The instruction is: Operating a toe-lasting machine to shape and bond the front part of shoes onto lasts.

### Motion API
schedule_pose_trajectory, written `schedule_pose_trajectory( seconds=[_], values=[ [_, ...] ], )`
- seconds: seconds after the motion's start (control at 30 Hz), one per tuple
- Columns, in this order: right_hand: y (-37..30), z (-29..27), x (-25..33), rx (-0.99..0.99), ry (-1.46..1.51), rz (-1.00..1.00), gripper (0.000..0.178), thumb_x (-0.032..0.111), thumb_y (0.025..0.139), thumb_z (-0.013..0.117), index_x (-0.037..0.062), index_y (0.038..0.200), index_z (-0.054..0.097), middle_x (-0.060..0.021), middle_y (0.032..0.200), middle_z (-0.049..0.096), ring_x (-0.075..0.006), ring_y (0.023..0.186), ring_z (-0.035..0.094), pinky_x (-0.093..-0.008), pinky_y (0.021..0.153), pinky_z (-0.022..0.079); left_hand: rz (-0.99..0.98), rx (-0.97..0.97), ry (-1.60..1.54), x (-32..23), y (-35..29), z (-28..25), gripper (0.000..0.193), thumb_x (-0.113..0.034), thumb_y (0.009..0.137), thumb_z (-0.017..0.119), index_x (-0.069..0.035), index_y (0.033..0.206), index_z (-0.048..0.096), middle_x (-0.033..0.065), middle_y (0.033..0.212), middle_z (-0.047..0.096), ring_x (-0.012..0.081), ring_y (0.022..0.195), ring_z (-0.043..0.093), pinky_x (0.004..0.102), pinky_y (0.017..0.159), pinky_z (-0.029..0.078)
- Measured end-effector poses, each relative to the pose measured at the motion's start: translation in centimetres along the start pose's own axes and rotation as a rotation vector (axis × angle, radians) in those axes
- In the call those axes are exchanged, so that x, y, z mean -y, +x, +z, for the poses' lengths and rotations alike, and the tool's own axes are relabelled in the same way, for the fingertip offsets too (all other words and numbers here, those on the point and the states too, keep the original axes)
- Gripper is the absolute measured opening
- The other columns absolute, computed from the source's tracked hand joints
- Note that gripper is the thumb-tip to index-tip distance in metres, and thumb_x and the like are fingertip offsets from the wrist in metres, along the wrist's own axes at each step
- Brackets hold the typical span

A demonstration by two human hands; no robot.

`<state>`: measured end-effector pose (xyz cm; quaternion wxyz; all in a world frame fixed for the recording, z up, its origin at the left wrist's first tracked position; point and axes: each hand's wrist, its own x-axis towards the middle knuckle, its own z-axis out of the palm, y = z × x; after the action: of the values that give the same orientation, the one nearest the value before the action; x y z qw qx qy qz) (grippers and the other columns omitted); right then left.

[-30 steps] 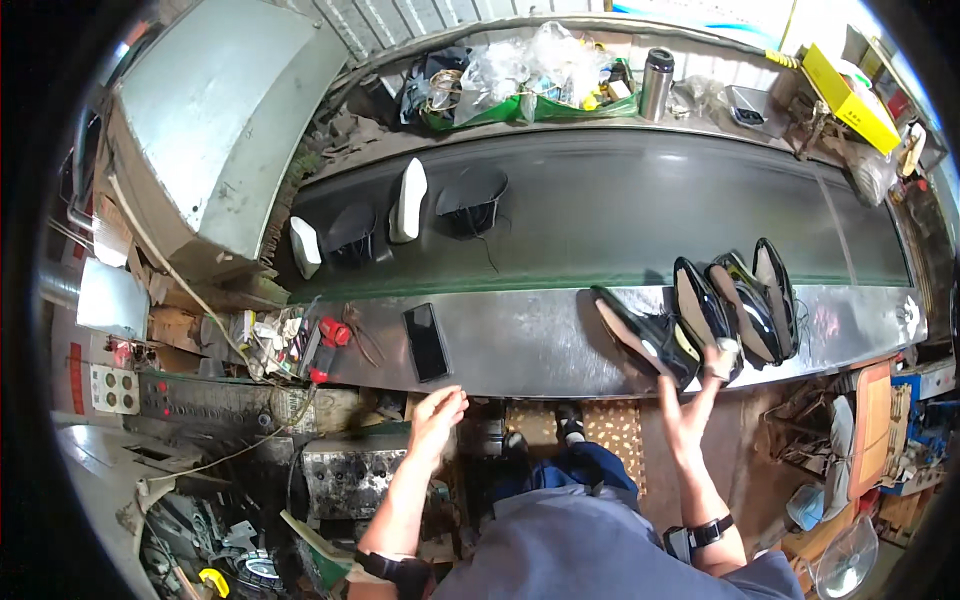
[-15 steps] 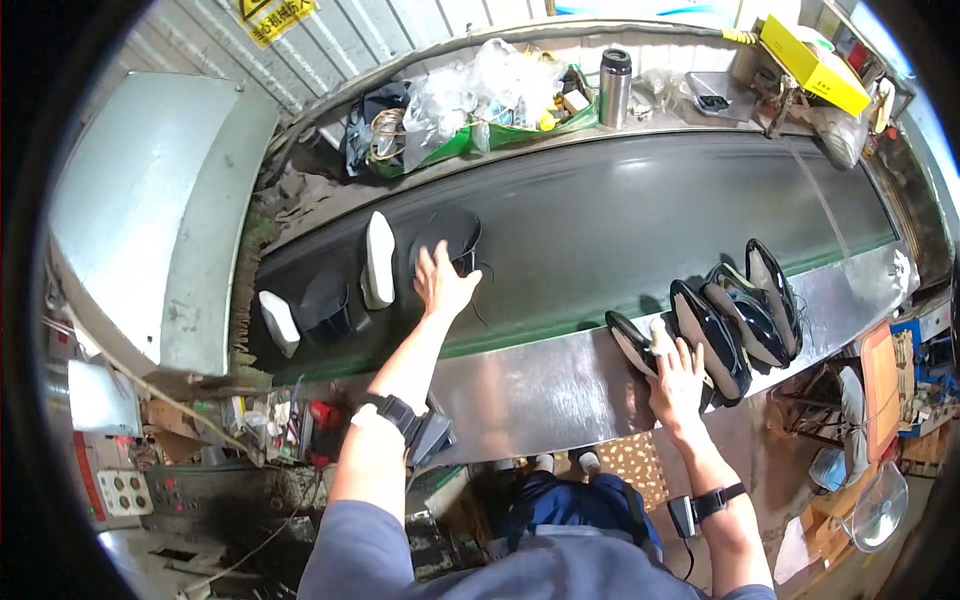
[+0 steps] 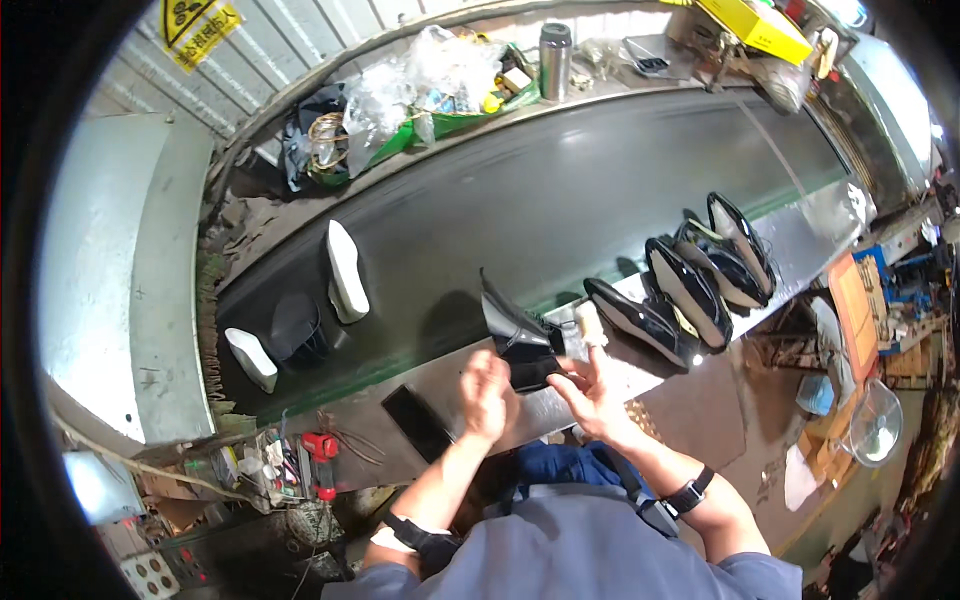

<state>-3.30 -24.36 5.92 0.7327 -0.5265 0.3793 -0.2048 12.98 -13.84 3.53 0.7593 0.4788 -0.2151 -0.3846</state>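
Observation:
A black shoe upper (image 3: 513, 328) stands over the metal front edge of the bench, between my two hands. My right hand (image 3: 598, 402) is closed on its right lower edge, and a small cream-coloured piece (image 3: 589, 324) shows by those fingers. My left hand (image 3: 484, 398) is at the upper's lower left side; its fingers are bunched and blurred, so their grip is unclear. Farther left on the dark belt lie a white shoe last (image 3: 347, 272), another black upper (image 3: 297, 327) and a smaller white last (image 3: 252, 360).
Several glossy black shoes (image 3: 688, 292) lie along the bench's right front edge. A flat black rectangular object (image 3: 418, 422) rests near my left forearm. Behind the belt are a green container of plastic bags (image 3: 430, 128) and a steel flask (image 3: 555, 62). A metal housing (image 3: 110, 290) borders the left end.
The upper from under my left hand has left the belt and come toward me. My right hand has moved left from the glossy shoes, with the cream-coloured piece by its fingers.

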Motion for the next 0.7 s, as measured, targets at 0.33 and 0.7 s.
schedule_pose_trajectory(
  seconds=[0.33, 0.7],
  values=[
    [-3.2, -4.9, -4.8, 0.337, -1.306, -0.727, 0.023, 0.006, 0.079, 0.066, 0.0048, 0.102, 0.066, -0.0078, 0.088, 0.064, -0.0273, 0.099, 0.062, -0.0586, 0.116, 0.037, -0.238, -0.795, 1.403, -1.2, 16.4, -28.0, 0.103, -0.038, 0.078, 0.084, -0.006, 0.157, 0.025, 0.0286, 0.157, 0.031, 0.048, 0.143, 0.033, 0.0534, 0.118, 0.032],
    [-3.3, -4.9, -4.4, 0.379, -1.381, -0.705, 0.038, 0.013, 0.079, 0.07, 0.0144, 0.117, 0.065, -0.0036, 0.094, 0.061, -0.0265, 0.102, 0.058, -0.0659, 0.119, 0.027, 0.26, -0.404, 1.785, -5.0, 6.4, -16.2, 0.069, -0.003, 0.07, 0.073, -0.014, 0.137, 0.061, 0.0254, 0.139, 0.047, 0.0462, 0.127, 0.046, 0.0528, 0.108, 0.041]
  ],
)
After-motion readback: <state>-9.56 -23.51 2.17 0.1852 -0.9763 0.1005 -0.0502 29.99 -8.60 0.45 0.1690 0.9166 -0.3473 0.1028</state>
